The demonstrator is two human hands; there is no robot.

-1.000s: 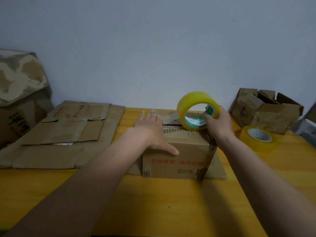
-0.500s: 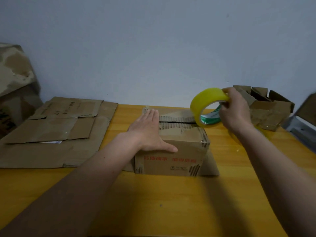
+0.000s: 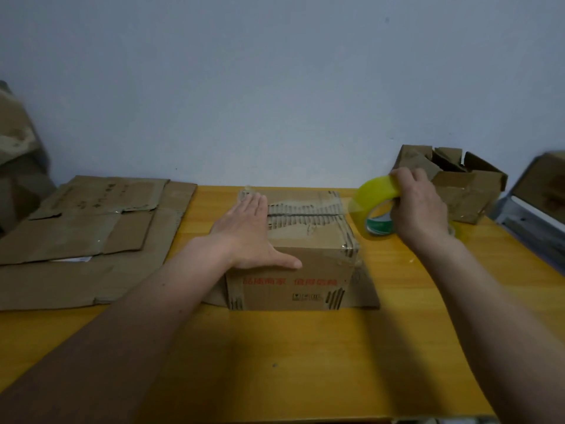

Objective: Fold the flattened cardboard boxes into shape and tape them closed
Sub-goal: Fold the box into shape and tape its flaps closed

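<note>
a: roll of tape (image 3: pixel 376 209) now down off the right end of the box (image 3: pixel 293 255), a second ago up over the lid. strip seemingly drawn along the seam; cut and press-down next.

b: grips?

a: right hand (image 3: pixel 419 206) curled round the roll. left hand (image 3: pixel 247 237) flat, fingers straight and together, pinning the lid.

b: obstacles?

a: open box (image 3: pixel 467 191) just beyond the right knuckles, crowding the pull. flat cardboard (image 3: pixel 85 234) left of the left fingers, out of the way.

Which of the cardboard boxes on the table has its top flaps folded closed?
The box under the left hand, with red print on its front. The box by the wall stands open, and the flattened boxes lie flat.
</note>
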